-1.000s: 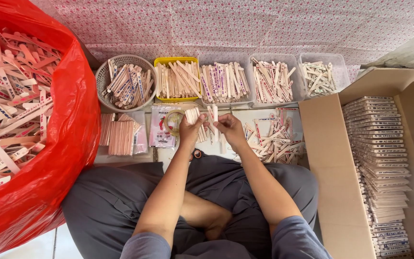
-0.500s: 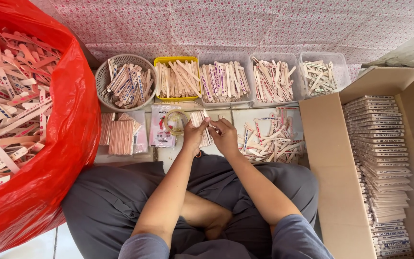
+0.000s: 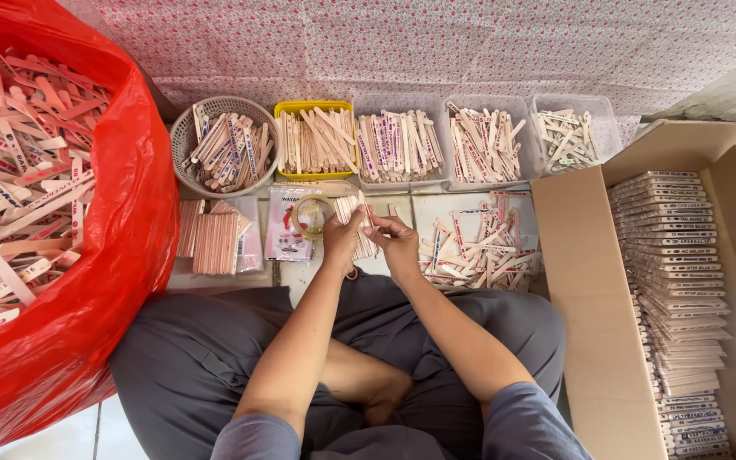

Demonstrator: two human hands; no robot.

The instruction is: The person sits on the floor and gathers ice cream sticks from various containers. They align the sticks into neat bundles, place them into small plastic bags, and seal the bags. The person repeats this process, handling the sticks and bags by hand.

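Bundling is the step I judge in hand: at frame centre my left hand (image 3: 340, 240) and right hand (image 3: 396, 241) both close around a stack of wooden sticks (image 3: 356, 223) (bound or loose, I cannot tell). Squaring its ends seems needed next.

Your left hand (image 3: 342, 238) and right hand (image 3: 395, 243) cover the lower part of the bundle of wooden sticks (image 3: 356, 220), so its count and any band cannot be told. The red plastic bag (image 3: 121, 255) runs off the left and near edges; its full size is cut off. The cardboard box (image 3: 572, 281) runs off the right and near edges. Printing on the stacked sticks (image 3: 670, 281) inside is too small to make out.
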